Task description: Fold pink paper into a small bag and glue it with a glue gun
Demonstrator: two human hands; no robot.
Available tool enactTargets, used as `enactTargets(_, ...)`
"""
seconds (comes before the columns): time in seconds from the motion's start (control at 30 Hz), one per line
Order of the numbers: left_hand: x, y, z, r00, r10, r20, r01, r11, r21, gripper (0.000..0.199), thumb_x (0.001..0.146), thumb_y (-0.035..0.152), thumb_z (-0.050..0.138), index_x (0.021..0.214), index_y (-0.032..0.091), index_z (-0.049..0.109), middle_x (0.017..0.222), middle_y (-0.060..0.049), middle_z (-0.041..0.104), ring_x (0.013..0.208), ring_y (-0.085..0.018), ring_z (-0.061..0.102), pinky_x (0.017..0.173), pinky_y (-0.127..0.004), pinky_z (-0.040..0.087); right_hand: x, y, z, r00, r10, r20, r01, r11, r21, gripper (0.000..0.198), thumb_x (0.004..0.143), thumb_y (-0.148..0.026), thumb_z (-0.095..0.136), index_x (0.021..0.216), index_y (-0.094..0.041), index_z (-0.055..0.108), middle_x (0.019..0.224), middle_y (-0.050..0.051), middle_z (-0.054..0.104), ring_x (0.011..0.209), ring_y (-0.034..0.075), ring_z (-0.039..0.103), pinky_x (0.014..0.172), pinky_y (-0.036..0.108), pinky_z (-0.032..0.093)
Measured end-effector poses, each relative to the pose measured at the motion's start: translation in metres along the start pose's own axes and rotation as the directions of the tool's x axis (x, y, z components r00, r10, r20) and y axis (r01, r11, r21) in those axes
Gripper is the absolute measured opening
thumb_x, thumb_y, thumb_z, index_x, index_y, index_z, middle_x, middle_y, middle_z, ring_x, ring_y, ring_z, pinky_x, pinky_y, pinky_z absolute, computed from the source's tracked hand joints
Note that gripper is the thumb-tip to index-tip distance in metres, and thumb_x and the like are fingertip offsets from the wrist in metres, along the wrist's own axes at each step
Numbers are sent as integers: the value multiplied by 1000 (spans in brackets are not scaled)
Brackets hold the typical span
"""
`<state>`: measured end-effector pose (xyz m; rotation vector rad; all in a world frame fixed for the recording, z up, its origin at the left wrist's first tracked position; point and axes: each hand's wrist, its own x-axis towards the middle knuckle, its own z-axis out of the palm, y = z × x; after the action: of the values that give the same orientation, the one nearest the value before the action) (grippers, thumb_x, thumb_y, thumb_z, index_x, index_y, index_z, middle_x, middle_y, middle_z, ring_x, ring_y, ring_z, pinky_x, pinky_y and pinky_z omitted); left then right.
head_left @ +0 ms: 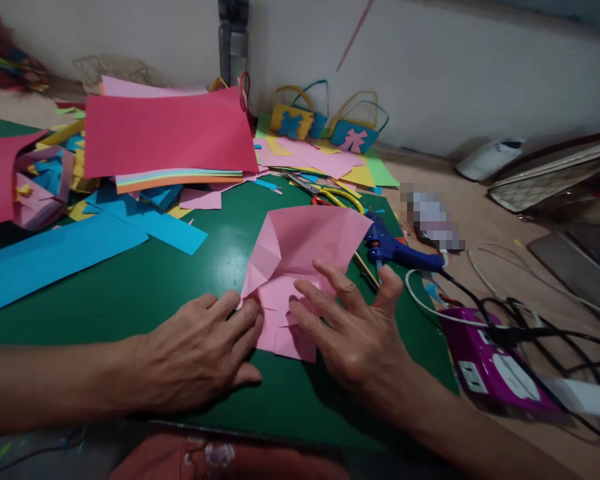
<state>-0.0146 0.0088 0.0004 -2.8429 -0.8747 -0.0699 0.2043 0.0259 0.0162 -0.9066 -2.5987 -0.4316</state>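
On pink paper [315, 233], splayed right grip [363, 337]

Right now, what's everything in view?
folded paper: one, pink, between both hands
glue gun: one, blue, right of paper
scissors: count unclear, red and yellow handles, beyond paper
paper stack: one, red on top, back left
paper strips: several, blue, left
paper pieces: many, multicoloured, around stack
small bags: several, yellow and blue, by wall
cylindrical object: one, white, by wall
pixelated object: one, pale, beyond glue gun
power strip: one, purple, right
cables: several, black and white, right
patterned bag: one, beige, far right
work surface: one, green, beneath
left hand: one, bare, paper's left edge
right hand: one, bare, over paper
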Motion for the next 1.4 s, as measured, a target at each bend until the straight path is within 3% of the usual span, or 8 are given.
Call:
enactTargets(0.37, 0, 2, -3, 997, 81, -14, -82, 996, -43, 50, 91, 48, 30, 112, 6, 48, 114, -19, 50, 95, -29, 47, 73, -39, 45, 0, -3, 13, 1000, -26, -8, 26, 997, -74, 26, 88, -14, 41, 76, -18, 64, 98, 6, 66, 116, 26, 45, 96, 57, 17)
enactTargets(0.6, 4, 3, -8, 993, 105, 58, -100, 991, -93, 59, 87, 59, 27, 128, 17, 36, 107, -17, 51, 89, -27, 49, 60, -35, 46, 3, -2, 12, 1000, -5, 11, 6, 998, -70, 24, 86, -12, 43, 73, -18, 62, 100, 6, 66, 119, 27, 42, 96, 57, 15)
enactTargets(1.07, 8, 1, -3, 995, 66, 69, -52, 980, -194, 61, 88, 58, 25, 122, 11, 42, 106, -14, 50, 90, -26, 43, 68, -38, 44, 6, -2, 13, 999, 26, 37, -23, 996, -87, 25, 88, -15, 42, 74, -18, 63, 97, 6, 66, 120, 28, 40, 96, 56, 13)
enactTargets(1.4, 10, 2, -2, 999, 46, 19, -42, 983, -179, 58, 87, 56, 30, 118, 10, 43, 97, -11, 49, 85, -25, 43, 64, -38, 44, 6, -3, 15, 999, 12, -51, -19, 989, -148, 26, 86, -12, 44, 71, -18, 64, 106, 7, 66, 119, 28, 43, 97, 56, 12)
